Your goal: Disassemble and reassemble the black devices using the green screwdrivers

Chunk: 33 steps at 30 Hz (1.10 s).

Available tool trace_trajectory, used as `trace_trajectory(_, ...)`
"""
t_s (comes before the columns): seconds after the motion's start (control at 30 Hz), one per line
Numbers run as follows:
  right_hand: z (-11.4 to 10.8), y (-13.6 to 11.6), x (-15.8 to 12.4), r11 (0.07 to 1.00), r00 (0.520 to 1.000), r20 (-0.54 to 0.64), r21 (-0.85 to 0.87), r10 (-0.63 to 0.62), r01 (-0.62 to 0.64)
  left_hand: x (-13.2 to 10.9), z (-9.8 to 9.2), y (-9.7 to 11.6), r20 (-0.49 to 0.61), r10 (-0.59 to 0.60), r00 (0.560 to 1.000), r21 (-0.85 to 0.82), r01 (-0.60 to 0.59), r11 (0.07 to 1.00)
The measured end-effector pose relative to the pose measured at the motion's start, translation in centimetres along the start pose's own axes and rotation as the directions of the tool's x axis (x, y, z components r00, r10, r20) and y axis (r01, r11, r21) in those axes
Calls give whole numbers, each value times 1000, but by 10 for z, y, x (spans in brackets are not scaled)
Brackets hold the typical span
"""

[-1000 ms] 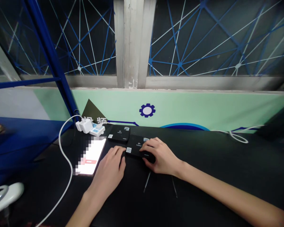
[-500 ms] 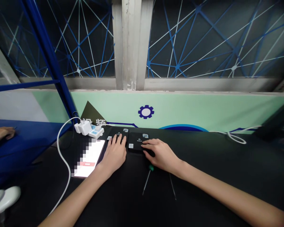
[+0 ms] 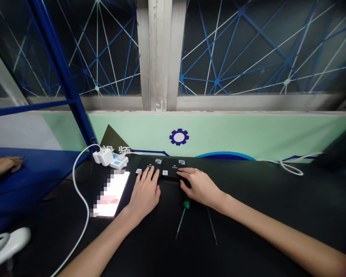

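Two flat black boxes stand side by side on the black table, each with a small white code label and a shiny sticker. My left hand point(image 3: 145, 192) lies with fingers spread over the near part of the left box point(image 3: 150, 162). The right box point(image 3: 170, 167) has the fingertips of my right hand point(image 3: 198, 185) resting on its right part. The thumb of that hand is apart from the fingers, near the box's front right corner. Below my right hand lies a screwdriver with a green handle point(image 3: 186, 204). A second thin metal shaft point(image 3: 212, 227) shows beside it, its upper end hidden by the hand.
A phone with a lit screen point(image 3: 115, 194) lies left of my left hand. Behind it are a white charger point(image 3: 103, 157) and a power strip point(image 3: 119, 161); a white cable point(image 3: 86, 204) curves forward. Another person's hand point(image 3: 8, 165) rests on the blue table point(image 3: 46, 165).
Both boxes have shifted slightly to the right, with my hands moving along. My left hand has slid a little nearer to me on its box. The view has moved slightly.
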State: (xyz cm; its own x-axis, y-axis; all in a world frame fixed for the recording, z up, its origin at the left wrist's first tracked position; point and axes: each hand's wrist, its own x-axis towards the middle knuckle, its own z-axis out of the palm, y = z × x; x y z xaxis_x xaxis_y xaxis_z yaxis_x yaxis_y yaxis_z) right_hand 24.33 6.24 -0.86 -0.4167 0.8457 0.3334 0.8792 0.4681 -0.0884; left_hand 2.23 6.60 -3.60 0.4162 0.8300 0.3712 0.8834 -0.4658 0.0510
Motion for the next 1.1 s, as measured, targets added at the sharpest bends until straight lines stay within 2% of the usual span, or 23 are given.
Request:
trace_trajectory(0.33,2,10,2,999,1000,-8,39,18,-18,0,-1,-3,6,21,1000,-5,-21,1000)
trace_trajectory(0.53,0,14,3,998,999,16,58,36,-37,0,-14,6,-2,3,1000,-27,-3,1000)
trace_trajectory(0.63,-3,17,4,998,1000,-3,61,-8,9,1,-22,9,-15,-7,1000,-52,7,999)
trace_trajectory(0.73,-10,20,4,999,998,-39,-16,-52,51,3,-22,5,-39,-25,999,-75,22,997)
trace_trajectory(0.8,-16,20,4,996,999,-36,-88,11,-14,4,-17,-1,-45,-38,998,-69,35,997)
trace_trajectory(0.87,-21,19,3,982,994,14,-157,110,-106,4,-11,-8,-32,-62,998,-59,60,996)
trace_trajectory(0.93,-25,19,2,963,983,60,-220,176,-159,3,-8,-12,39,-103,994,-52,105,993)
trace_trajectory(1.0,-27,18,1,948,972,92,-260,214,-184,2,-9,-15,77,-109,991,-54,113,992)
trace_trajectory(1.1,-28,16,0,940,963,113,-271,245,-208,1,-17,-16,63,-98,993,-61,102,993)
